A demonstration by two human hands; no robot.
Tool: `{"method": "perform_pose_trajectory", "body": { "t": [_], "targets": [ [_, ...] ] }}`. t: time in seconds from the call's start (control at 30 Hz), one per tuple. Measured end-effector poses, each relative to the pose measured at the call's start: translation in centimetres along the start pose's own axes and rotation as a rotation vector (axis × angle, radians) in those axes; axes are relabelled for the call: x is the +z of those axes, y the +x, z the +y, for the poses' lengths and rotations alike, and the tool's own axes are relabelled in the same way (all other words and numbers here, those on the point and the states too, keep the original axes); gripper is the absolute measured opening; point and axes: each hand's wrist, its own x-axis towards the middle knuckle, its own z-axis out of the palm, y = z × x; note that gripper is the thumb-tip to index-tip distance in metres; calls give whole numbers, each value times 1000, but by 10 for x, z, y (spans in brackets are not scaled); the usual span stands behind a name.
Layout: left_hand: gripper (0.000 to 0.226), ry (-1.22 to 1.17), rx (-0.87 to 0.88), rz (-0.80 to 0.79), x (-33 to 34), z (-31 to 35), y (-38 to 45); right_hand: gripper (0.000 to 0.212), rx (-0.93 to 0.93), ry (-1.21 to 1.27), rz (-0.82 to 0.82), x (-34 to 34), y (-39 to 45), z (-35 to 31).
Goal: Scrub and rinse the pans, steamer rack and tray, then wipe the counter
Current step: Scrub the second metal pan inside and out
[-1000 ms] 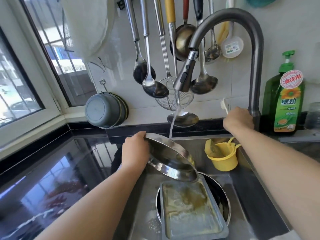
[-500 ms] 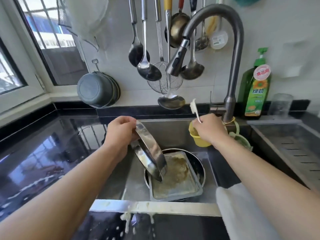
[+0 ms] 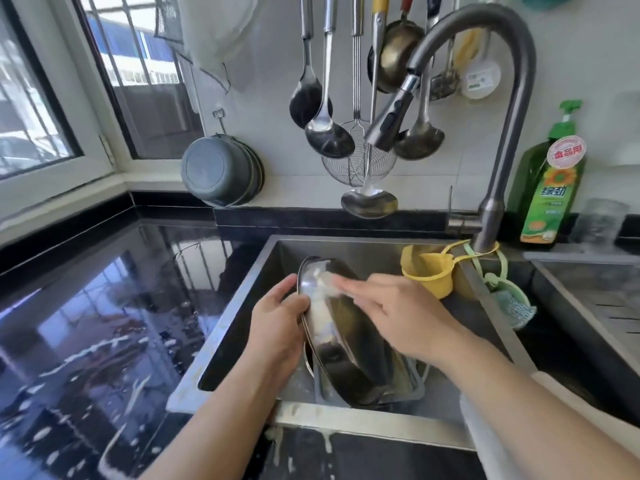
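Observation:
My left hand (image 3: 277,327) grips the left rim of a round steel pan (image 3: 346,337), held tilted on edge over the sink (image 3: 242,306). My right hand (image 3: 401,313) holds a pale brush (image 3: 325,278), blurred, and presses its head against the pan's inner face near the top. Under the pan lies a rectangular metal tray (image 3: 412,386) smeared with yellowish residue, mostly hidden. The tray rests on a dark round pan (image 3: 309,358), of which only a sliver shows. No water runs from the faucet (image 3: 391,123).
A yellow hanging cup (image 3: 429,271) and a green scrubber (image 3: 512,306) hang at the sink's right wall. A green dish soap bottle (image 3: 550,188) stands behind. Ladles (image 3: 329,133) and a strainer hang on the wall. The black counter (image 3: 86,323) at left carries white splatters. A drain rack (image 3: 602,299) lies right.
The water has stopped. My right hand left the faucet area, took the brush from the yellow cup and brought it onto the pan. My left hand tipped the pan more upright and lower into the sink.

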Motion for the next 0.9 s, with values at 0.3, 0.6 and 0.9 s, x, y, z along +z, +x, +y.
{"method": "perform_pose_trajectory", "body": {
  "t": [0.3,0.6,0.9],
  "targets": [
    [46,218,38,-395,9,-10,-17,50,193,-410,98,-23,17,-18],
    [42,235,56,-400,8,-14,-15,55,250,-422,66,-16,14,-31],
    [46,166,16,-377,6,-11,-12,57,303,-358,55,-11,10,-25]
  ]
}}
